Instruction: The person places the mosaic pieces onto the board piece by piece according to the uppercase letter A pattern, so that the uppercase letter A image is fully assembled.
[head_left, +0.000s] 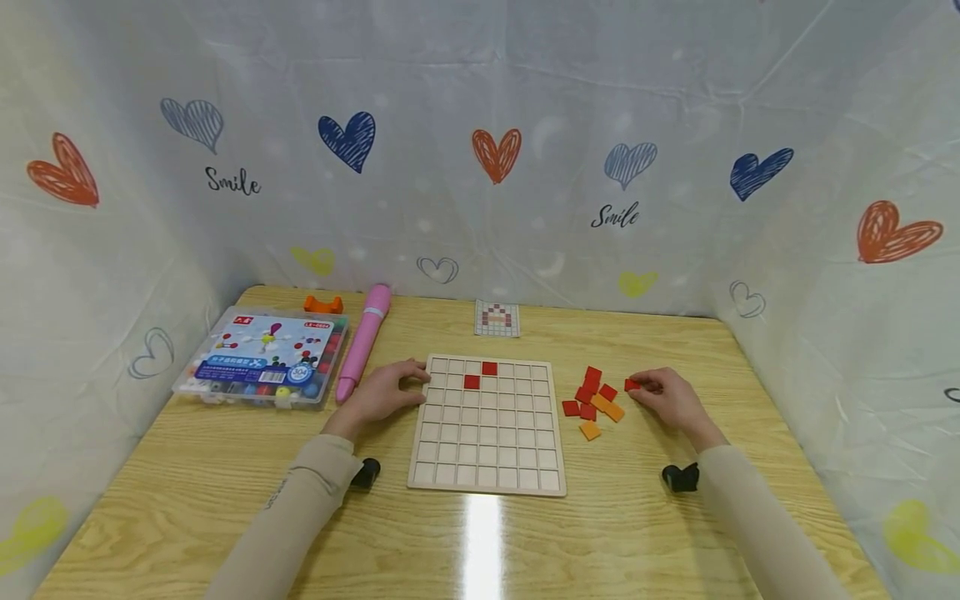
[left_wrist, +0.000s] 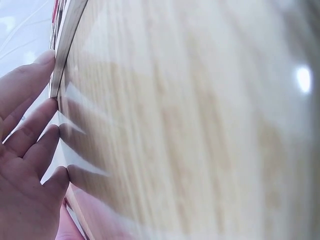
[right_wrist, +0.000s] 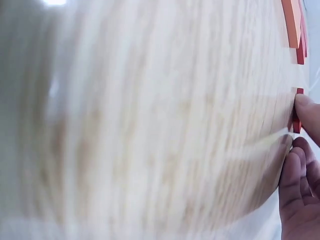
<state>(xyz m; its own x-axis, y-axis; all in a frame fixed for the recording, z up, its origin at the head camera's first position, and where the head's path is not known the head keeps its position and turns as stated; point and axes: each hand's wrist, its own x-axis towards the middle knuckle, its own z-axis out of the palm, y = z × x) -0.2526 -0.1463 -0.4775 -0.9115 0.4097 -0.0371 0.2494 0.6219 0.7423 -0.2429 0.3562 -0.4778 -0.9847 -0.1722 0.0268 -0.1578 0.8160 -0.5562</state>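
A square wooden grid board [head_left: 487,429] lies in front of me, with two red square tiles [head_left: 489,368] in its upper cells. My left hand [head_left: 386,392] is at the board's left edge, fingers loosely bent. In the left wrist view its thumb [left_wrist: 35,80] touches the board's side and the fingertips rest on the table. To the right of the board, my right hand [head_left: 667,398] pinches a red tile [right_wrist: 298,111] at the table surface. Just left of that hand lies a loose pile of several red tiles [head_left: 592,379] and a few orange tiles [head_left: 590,430].
A small card with a coloured grid pattern [head_left: 497,319] lies behind the board. At the left are a clear plastic case of coloured parts [head_left: 262,358], a pink cylindrical object [head_left: 364,342] and an orange piece [head_left: 323,305]. White heart-printed curtains [head_left: 495,225] surround the table.
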